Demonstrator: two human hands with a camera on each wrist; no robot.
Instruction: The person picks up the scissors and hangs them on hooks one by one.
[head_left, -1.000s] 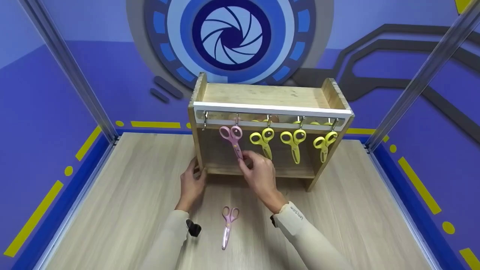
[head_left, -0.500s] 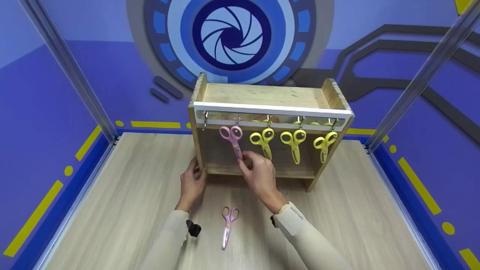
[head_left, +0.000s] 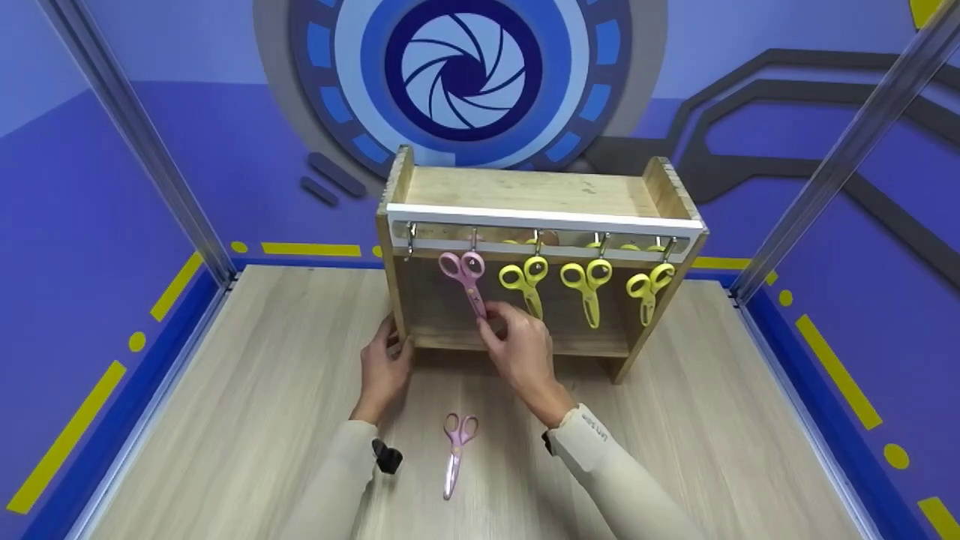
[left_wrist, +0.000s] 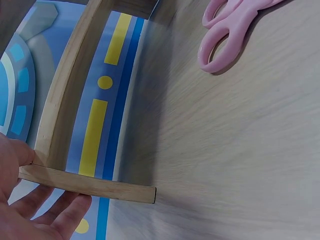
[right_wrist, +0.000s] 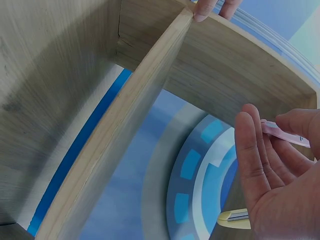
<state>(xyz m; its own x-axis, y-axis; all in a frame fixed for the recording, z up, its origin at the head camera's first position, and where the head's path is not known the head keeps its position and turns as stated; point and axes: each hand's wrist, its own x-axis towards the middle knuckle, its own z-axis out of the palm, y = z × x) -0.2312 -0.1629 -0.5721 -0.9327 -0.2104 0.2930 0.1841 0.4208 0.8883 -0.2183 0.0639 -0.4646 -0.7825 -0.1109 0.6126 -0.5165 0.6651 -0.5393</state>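
Pink scissors (head_left: 463,279) hang by a finger loop from the second hook of a wooden rack (head_left: 525,187). My right hand (head_left: 520,346) pinches their blade end between thumb and fingers; the right wrist view shows the pink tip (right_wrist: 282,132) there. At the rack's lower left, my left hand (head_left: 385,369) grips the side board (left_wrist: 90,185), thumb on the inner side and fingers on the outer. A second pair of pink scissors (head_left: 454,454) lies on the table between my forearms, handles toward the rack.
Several yellow scissors (head_left: 586,289) hang from the hooks right of the pink pair. The leftmost hook (head_left: 410,241) bears nothing. The rack stands on a wood-grain table (head_left: 300,360), before a blue patterned wall (head_left: 225,165).
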